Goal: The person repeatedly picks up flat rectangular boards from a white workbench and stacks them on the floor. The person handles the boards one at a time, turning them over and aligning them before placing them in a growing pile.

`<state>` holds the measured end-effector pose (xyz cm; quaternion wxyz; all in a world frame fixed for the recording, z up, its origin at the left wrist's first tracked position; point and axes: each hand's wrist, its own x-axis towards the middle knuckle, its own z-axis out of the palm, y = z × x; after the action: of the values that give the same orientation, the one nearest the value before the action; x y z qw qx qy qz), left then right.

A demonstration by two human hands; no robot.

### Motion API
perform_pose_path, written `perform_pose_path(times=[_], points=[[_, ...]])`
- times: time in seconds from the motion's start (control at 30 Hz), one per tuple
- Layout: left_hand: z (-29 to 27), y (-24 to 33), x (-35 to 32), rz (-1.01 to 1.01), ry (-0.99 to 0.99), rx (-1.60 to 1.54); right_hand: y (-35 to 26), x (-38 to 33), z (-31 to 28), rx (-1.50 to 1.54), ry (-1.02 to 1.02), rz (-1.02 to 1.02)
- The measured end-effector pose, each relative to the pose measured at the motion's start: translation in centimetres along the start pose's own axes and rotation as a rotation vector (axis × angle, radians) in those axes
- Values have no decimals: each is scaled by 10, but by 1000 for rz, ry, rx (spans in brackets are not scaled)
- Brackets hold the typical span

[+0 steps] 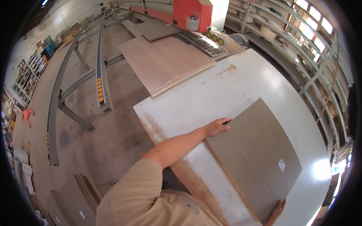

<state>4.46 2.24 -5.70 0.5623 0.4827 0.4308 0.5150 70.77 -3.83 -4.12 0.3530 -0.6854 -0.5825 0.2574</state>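
Note:
A flat brown wood-grain panel (256,150) lies over the worn white tabletop (181,116), a small white label (281,165) near its right side. Its long edge facing me is a paler, orange-brown strip. My left hand (217,128) grips the panel's far-left corner, thumb near the edge and some fingers hidden. At the near-right end, my right hand (278,211) is closed on the panel's edge, its forearm mostly out of sight.
Beyond the table lie a pinkish board (166,62) and a brown panel (154,29), beside a red machine (192,15). Roller rails (100,64) stand on the floor at left. More panels (71,203) lean at lower left; metal shelving (298,49) lines the right.

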Motion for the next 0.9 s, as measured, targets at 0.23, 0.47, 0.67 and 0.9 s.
perform_pose_path(times=[0.23,0.47,0.67,0.9], points=[[2,-7,1,1,-73,38,-37,-22,10,-549,400,-44],[5,17,-20,-22,54,-78,-32,-19,8,-812,510,-110],[-128,30,-24,428,483,215,-98,-5,56,-279,545,-282],[-343,104,-12,257,868,938,-334,1,290,337,-49,-392]])
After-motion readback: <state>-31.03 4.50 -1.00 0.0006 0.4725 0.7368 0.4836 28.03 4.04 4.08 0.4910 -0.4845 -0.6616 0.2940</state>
